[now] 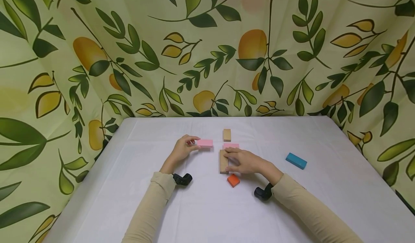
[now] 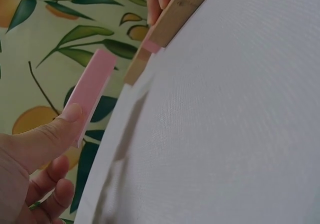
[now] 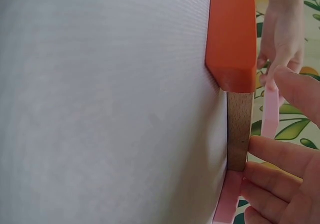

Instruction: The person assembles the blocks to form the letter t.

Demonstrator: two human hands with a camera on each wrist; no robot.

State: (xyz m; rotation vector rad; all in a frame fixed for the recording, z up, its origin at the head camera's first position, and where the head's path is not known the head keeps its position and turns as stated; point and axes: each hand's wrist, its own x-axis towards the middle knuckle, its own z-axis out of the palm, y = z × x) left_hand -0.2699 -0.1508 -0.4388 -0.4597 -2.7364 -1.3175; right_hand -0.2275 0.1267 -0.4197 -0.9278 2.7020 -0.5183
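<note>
My left hand (image 1: 182,150) pinches a pink block (image 1: 205,143) by its left end, between thumb and fingers. In the left wrist view that pink block (image 2: 92,86) is raised off the table, and its shadow falls on the cloth. My right hand (image 1: 245,161) has its fingertips at a long wooden block (image 1: 223,162) and at a second pink block (image 3: 229,196) just behind it. The right thumb (image 3: 300,93) stands apart from the wood in the right wrist view. Right fingers partly cover the second pink block in the head view.
A smaller wooden block (image 1: 227,135) lies behind the second pink block. An orange-red block (image 1: 233,180) sits in front of the long wooden block. Off to the right is a blue block (image 1: 296,160). White cloth covers the table (image 1: 136,138), with a leaf-print curtain (image 1: 201,66) behind.
</note>
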